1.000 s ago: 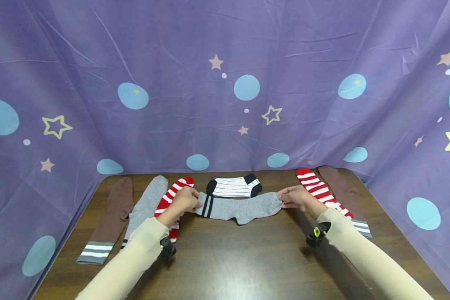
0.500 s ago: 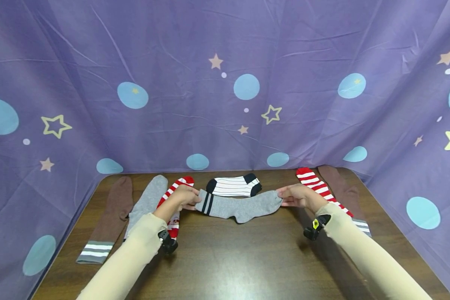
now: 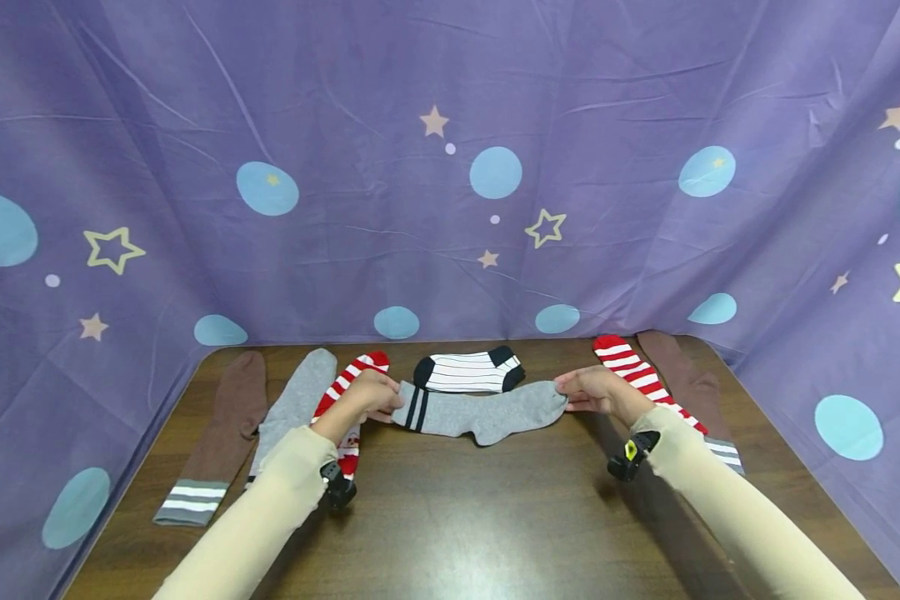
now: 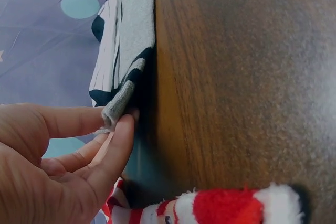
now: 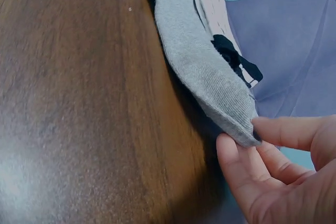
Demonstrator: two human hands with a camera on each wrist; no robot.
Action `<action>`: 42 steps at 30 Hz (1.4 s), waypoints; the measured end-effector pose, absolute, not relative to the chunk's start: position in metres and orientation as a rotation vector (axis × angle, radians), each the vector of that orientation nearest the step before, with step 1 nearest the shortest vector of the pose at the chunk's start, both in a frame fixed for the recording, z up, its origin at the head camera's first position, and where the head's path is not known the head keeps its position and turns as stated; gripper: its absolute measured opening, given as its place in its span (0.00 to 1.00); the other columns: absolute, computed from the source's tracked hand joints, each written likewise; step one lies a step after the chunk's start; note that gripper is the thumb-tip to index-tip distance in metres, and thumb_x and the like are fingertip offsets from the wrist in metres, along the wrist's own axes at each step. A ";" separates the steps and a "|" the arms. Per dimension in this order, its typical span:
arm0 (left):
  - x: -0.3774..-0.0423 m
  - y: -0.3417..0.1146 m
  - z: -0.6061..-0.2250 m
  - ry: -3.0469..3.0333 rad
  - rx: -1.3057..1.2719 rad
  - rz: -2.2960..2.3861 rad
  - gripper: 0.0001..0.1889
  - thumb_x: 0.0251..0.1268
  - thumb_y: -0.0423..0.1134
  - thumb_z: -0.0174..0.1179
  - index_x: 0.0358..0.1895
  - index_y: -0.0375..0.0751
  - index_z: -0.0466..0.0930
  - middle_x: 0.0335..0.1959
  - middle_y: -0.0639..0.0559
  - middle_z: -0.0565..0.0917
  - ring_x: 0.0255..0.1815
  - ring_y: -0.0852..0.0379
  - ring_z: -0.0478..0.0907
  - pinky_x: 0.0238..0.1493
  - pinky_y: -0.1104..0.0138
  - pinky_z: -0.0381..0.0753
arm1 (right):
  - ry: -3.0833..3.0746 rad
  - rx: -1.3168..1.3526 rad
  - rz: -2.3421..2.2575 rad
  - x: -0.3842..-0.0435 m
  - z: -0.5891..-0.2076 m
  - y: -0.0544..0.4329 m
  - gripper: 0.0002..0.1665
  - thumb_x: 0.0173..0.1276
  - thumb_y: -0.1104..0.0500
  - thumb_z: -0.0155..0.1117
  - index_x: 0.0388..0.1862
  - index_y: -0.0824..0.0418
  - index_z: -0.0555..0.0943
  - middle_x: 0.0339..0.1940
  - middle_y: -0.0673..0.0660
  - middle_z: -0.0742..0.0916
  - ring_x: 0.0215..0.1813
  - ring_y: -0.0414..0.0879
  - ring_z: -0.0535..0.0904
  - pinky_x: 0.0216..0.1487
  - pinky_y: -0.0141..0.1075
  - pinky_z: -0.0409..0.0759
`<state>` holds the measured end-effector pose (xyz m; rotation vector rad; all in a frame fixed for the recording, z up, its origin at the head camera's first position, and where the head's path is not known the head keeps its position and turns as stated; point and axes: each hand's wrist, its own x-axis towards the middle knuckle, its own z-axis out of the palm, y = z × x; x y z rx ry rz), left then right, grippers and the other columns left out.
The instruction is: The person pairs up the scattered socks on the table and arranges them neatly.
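Purple, star-patterned curtain (image 3: 375,183) behind brown wooden table (image 3: 525,500)

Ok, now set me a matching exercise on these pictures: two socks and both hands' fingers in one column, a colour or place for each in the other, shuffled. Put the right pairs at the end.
Column one
1. Held sock
2. Short sock
3. Left fingers
4. Right fingers

Column two
a. Pinching a sock at its toe end
b. Grey with two black stripes
c. Pinching a sock at its cuff end
d. White with thin dark lines, black at both ends

Right pairs: 1-b, 2-d, 3-c, 4-a
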<state>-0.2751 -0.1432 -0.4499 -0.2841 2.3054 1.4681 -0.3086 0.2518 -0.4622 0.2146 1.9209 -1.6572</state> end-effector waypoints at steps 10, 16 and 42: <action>-0.274 -0.140 -0.450 2.446 -0.242 1.363 0.12 0.58 0.21 0.63 0.45 0.21 0.79 0.34 0.45 0.79 0.30 0.58 0.79 0.34 0.62 0.89 | 2.127 0.154 -1.570 -0.306 -0.470 0.249 0.11 0.70 0.70 0.63 0.48 0.75 0.80 0.27 0.47 0.85 0.32 0.36 0.81 0.39 0.34 0.86; -0.274 -0.138 -0.449 2.540 -0.221 1.271 0.04 0.54 0.22 0.66 0.33 0.26 0.82 0.24 0.52 0.76 0.25 0.61 0.77 0.31 0.64 0.89 | 2.252 0.138 -1.505 -0.306 -0.469 0.246 0.11 0.67 0.71 0.66 0.45 0.79 0.81 0.26 0.48 0.86 0.31 0.37 0.82 0.40 0.37 0.88; -0.276 -0.132 -0.452 2.804 -0.151 0.832 0.21 0.47 0.31 0.71 0.09 0.48 0.67 0.06 0.57 0.71 0.12 0.61 0.76 0.16 0.72 0.66 | 2.649 0.091 -1.263 -0.301 -0.475 0.232 0.04 0.58 0.71 0.73 0.29 0.71 0.84 0.24 0.52 0.85 0.26 0.40 0.79 0.31 0.37 0.87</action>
